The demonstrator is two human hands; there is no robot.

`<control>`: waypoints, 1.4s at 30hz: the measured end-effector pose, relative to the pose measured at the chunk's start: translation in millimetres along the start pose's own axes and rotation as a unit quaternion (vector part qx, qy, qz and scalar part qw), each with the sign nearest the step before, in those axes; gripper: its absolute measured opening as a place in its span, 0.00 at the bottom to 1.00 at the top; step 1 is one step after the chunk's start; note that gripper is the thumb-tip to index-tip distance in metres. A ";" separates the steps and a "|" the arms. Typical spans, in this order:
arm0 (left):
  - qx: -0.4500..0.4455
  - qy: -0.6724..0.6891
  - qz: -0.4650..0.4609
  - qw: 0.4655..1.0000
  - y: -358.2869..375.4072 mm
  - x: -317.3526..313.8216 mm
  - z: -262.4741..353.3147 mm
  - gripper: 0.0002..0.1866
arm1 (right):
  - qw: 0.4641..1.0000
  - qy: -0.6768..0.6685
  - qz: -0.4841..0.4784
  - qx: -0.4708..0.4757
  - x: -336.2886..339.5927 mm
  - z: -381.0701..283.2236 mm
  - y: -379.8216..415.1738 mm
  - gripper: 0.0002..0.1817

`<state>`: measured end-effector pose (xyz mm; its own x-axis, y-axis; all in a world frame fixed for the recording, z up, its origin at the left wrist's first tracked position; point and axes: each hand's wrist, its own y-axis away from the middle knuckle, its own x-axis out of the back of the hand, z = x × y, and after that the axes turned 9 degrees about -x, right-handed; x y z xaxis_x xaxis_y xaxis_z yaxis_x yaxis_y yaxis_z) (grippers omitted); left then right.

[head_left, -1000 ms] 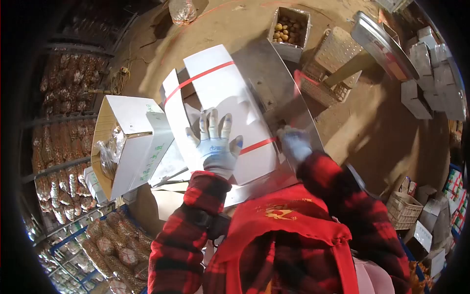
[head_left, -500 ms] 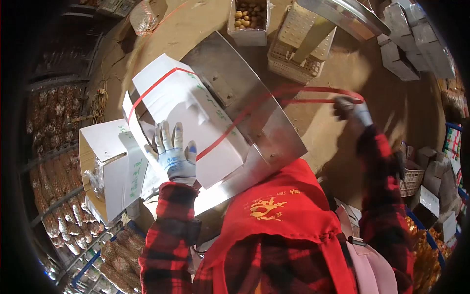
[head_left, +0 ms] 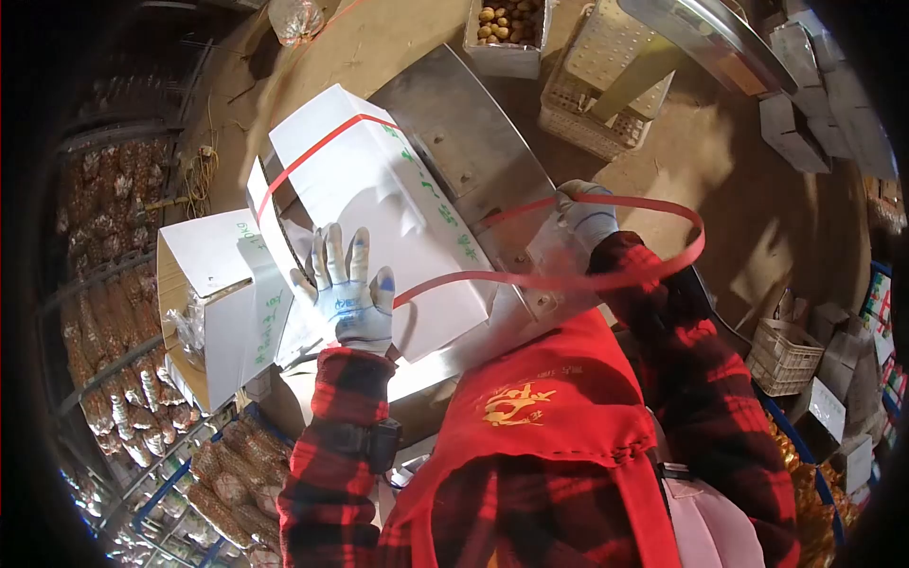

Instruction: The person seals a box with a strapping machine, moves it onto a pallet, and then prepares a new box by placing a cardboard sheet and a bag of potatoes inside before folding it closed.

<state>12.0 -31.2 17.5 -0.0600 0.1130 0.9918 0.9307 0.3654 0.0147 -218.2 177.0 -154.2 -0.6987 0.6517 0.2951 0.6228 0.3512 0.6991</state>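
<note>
A white cardboard box (head_left: 417, 256) with green writing lies on a metal strapping table (head_left: 473, 114). My left hand (head_left: 348, 301), in a white and blue glove, rests on the box's near left part with its fingers spread. A red strap (head_left: 702, 230) runs over the far part of the box and swings out in a wide loop at the right. Beyond the box's right side, my gloved right hand (head_left: 589, 213) is closed on the strap, above the table's right edge. Its fingertips are partly hidden.
To the left stands another white box (head_left: 232, 312), open, with plastic wrap inside. A box of round brown produce (head_left: 505, 28) and a cream plastic crate (head_left: 592, 123) are at the back. Netted bags (head_left: 104, 331) fill racks at left; a beige basket (head_left: 784, 358) stands at right.
My right hand has come in leftward from the far right toward the box, bringing the strap, which now bows out in a loop. The left hand stays on the box.
</note>
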 end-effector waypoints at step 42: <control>-0.046 0.316 0.166 0.933 35.2 -22.1 -37.8 0.24 | 0.694 0.411 0.122 0.578 -229.7 -280.5 96.8 0.30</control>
<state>59.7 -55.7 0.9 0.4342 -0.3725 0.8202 0.8893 0.3222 -0.3244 -96.1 -127.2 28.4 -0.1919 0.3507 0.9166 0.2919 0.9121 -0.2878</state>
